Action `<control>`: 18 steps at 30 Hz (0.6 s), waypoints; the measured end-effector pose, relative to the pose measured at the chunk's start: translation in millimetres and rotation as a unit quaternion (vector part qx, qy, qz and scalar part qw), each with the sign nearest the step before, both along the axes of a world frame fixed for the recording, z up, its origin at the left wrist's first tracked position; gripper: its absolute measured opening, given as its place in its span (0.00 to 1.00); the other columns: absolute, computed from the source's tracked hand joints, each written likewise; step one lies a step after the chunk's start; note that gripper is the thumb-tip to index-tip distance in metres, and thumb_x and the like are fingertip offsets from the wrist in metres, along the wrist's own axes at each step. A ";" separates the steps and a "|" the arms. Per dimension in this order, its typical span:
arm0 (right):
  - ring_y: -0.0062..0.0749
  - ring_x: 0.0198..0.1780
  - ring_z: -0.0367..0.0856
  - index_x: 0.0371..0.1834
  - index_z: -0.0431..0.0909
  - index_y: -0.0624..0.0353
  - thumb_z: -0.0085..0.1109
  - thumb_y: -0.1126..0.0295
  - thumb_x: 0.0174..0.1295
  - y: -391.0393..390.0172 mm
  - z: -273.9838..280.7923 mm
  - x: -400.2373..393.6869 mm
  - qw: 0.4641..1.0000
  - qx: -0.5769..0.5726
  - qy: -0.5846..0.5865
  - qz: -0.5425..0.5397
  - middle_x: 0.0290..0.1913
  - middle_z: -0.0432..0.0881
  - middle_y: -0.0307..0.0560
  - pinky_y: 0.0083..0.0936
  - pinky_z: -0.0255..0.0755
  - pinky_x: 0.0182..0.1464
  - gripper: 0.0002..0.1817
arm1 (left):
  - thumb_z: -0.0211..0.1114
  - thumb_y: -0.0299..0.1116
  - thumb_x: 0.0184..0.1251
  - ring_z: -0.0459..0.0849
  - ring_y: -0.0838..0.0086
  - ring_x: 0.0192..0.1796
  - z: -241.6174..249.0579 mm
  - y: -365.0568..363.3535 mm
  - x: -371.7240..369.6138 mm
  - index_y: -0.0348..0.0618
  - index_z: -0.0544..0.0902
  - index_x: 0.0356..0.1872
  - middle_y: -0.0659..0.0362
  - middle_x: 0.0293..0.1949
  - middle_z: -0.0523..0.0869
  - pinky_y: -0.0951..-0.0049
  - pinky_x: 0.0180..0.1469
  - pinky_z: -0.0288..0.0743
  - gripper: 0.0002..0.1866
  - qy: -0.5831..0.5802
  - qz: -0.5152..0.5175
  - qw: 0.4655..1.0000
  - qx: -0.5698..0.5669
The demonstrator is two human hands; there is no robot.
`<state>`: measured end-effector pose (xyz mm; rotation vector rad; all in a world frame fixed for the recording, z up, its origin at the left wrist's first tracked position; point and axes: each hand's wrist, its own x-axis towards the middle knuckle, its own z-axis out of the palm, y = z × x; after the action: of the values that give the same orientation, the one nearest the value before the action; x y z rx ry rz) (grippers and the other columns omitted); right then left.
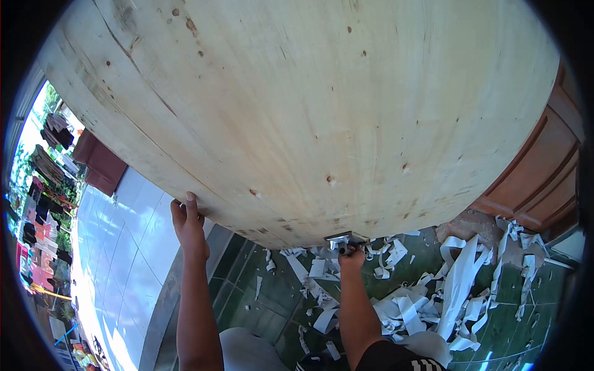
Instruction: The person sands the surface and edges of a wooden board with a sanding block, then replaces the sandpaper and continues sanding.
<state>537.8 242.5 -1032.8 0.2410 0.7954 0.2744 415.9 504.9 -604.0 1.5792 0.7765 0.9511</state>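
A large pale wooden panel (pixel 297 123) with dark knots and a long crack at the upper left fills most of the head view. My left hand (pixel 190 226) grips its lower left edge, a fingertip showing on the face and the other fingers curled at the rim. Held in my closed right hand (pixel 351 256) is a scraper (pixel 344 240) with a wide metal head. Its head lies against the panel's lower edge, and my fingers hide most of the handle.
White peeled strips (pixel 427 309) litter the green tiled floor (pixel 253 309) below the panel. A brown wooden door (pixel 532 167) stands at the right. Pale tiles (pixel 124 235), a brown cloth-like cover (pixel 99 162) and hanging clothes (pixel 46 210) are on the left.
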 end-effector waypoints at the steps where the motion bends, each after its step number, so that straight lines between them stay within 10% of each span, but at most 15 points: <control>1: 0.24 0.30 0.81 0.53 0.78 0.55 0.37 0.58 0.84 14.8 8.9 -6.2 1.000 -0.018 0.008 0.014 0.46 0.85 0.46 0.15 0.79 0.28 0.18 | 0.64 0.55 0.79 0.76 0.64 0.60 -1.8 1.4 -1.2 0.39 0.72 0.60 0.53 0.55 0.79 0.56 0.68 0.69 0.29 0.003 -0.004 1.000 0.001; 4: 0.31 0.42 0.84 0.53 0.79 0.54 0.40 0.61 0.82 126.7 54.8 -66.8 0.994 0.074 -0.033 0.071 0.50 0.85 0.45 0.20 0.80 0.31 0.16 | 0.65 0.54 0.79 0.76 0.69 0.55 -11.5 0.0 -1.3 0.38 0.73 0.58 0.55 0.51 0.81 0.64 0.60 0.72 0.27 -0.008 0.009 1.000 0.017; 10: 0.29 0.30 0.80 0.43 0.83 0.48 0.47 0.62 0.75 233.7 130.6 -102.1 0.961 0.190 0.053 0.191 0.36 0.85 0.38 0.29 0.76 0.33 0.13 | 0.67 0.51 0.78 0.77 0.72 0.50 -6.4 3.3 -14.2 0.38 0.74 0.55 0.55 0.48 0.82 0.66 0.56 0.73 0.25 0.008 0.004 1.000 0.030; 15: 0.25 0.32 0.79 0.54 0.79 0.57 0.40 0.64 0.78 32.9 186.2 2.0 0.999 -0.045 0.011 0.027 0.43 0.83 0.45 0.20 0.78 0.31 0.17 | 0.68 0.50 0.78 0.77 0.73 0.48 -18.1 12.3 -2.4 0.36 0.75 0.54 0.55 0.46 0.82 0.66 0.56 0.75 0.24 -0.006 0.017 0.996 0.090; 18: 0.20 0.28 0.67 0.59 0.64 0.48 0.48 0.66 0.82 -70.9 302.1 42.4 0.896 -0.421 -0.068 -0.126 0.38 0.76 0.42 0.20 0.68 0.27 0.09 | 0.68 0.49 0.78 0.77 0.73 0.48 -15.4 5.8 3.7 0.36 0.75 0.54 0.55 0.46 0.81 0.66 0.57 0.75 0.24 -0.041 0.018 0.995 0.091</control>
<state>580.2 171.6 -730.7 -0.4894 0.6709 -0.3091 419.5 510.6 -619.3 1.6747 0.6778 1.1328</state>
